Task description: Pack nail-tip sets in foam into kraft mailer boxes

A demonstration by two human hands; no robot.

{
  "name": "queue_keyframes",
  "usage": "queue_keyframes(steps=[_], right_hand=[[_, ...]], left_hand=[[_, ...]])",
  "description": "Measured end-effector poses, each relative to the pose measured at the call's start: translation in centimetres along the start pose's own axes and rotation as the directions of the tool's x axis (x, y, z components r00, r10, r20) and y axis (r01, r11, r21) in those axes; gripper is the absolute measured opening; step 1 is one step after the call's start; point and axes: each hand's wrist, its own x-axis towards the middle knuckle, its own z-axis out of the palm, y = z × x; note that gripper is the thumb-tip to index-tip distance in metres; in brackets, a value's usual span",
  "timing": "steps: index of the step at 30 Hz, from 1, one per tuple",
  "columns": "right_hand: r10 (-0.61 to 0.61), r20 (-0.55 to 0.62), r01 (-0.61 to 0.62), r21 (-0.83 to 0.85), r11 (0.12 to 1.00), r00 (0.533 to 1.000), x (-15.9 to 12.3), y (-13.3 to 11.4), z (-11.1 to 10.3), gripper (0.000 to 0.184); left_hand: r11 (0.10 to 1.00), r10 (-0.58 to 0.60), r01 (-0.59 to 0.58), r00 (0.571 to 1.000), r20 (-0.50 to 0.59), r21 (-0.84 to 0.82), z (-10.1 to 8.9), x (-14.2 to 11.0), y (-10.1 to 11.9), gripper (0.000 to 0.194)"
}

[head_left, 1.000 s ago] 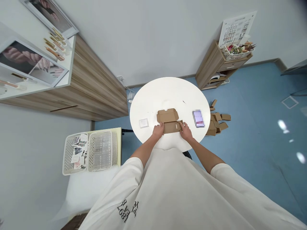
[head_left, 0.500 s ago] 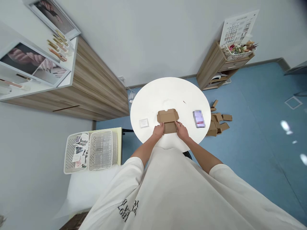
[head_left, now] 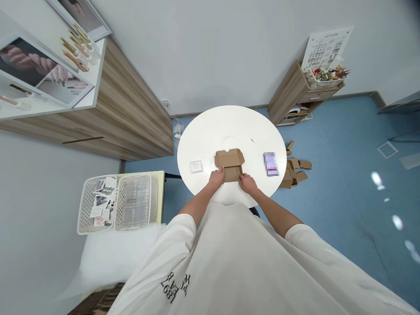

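A brown cardboard box [head_left: 232,174] lies on the round white table [head_left: 229,122], its flap lid [head_left: 229,157] folded back away from me. My left hand [head_left: 216,176] grips the box's left side, fingers closed on the edge. At the near right corner, my right hand [head_left: 247,183] pinches the side wall. The inside of the box shows as bare cardboard. To the left on the table is a small clear flat case [head_left: 196,166]. A purple item, blurred by pixels [head_left: 271,164], lies to the right.
Several folded cardboard boxes [head_left: 292,173] are on the floor right of the table. White baskets [head_left: 134,201] with clear cases and small packets stand at the left. A wooden cabinet [head_left: 131,100] rises on the left; a smaller one [head_left: 288,96] stands at the back right.
My right hand has slid slightly down along the box's right side towards the near corner. That side wall now stands more upright. The left hand stays in place.
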Motion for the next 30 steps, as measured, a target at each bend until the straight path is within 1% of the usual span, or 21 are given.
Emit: queue_keyframes(steps=[2,5,9,11,13,15,19,21,24,28,30], right_hand=[[0.000,-0.014,-0.001,-0.105,0.994,1.000,0.0,-0.7,-0.3,0.033],[0.016,-0.016,-0.018,-0.176,0.984,1.000,0.0,-1.7,-0.6,0.039],[0.040,0.038,-0.033,-0.166,0.985,0.998,0.1,-1.8,-1.2,0.040],[0.036,0.015,-0.034,-0.149,0.988,0.999,0.3,-1.4,-1.6,0.043],[0.012,-0.017,-0.014,-0.133,0.991,1.000,0.6,-1.0,-2.1,0.052],[-0.025,-0.016,0.023,-0.122,0.992,1.000,1.2,-0.7,-2.6,0.061],[-0.079,0.006,0.079,-0.143,0.987,0.997,2.2,-0.4,-3.3,0.067],[-0.095,0.025,0.097,-0.161,0.982,0.995,2.7,-0.4,-3.5,0.074],[-0.086,0.086,0.100,-0.177,0.979,0.993,3.2,-0.5,-3.7,0.087],[-0.085,0.125,0.109,-0.205,0.973,0.988,3.5,-0.6,-3.7,0.091],[-0.088,0.130,0.115,-0.218,0.969,0.988,3.5,-0.7,-3.7,0.092]], left_hand=[[1.000,-0.002,0.002,1.000,0.002,0.004,-0.1,0.0,0.0,0.091],[1.000,0.002,-0.002,1.000,-0.001,0.006,-0.3,-0.1,0.1,0.090],[1.000,0.005,-0.005,1.000,-0.004,-0.004,-0.5,-0.3,0.1,0.089],[1.000,0.004,-0.004,1.000,-0.002,-0.011,-0.6,-0.3,0.0,0.089],[1.000,0.004,-0.004,1.000,0.000,-0.020,-0.6,-0.3,0.0,0.089],[1.000,0.005,-0.005,1.000,0.003,-0.027,-0.5,-0.3,-0.1,0.090],[1.000,0.000,0.000,1.000,0.008,-0.029,-0.4,-0.2,-0.1,0.092],[1.000,-0.003,0.003,1.000,0.000,-0.026,-0.3,-0.2,0.0,0.092],[0.999,-0.002,0.002,1.000,-0.009,-0.033,-0.2,-0.2,0.1,0.092],[0.997,0.001,-0.002,1.000,-0.012,-0.075,-0.1,-0.6,-0.3,0.092],[0.990,0.031,-0.038,0.998,-0.054,-0.136,-0.1,-1.2,-1.0,0.084]])
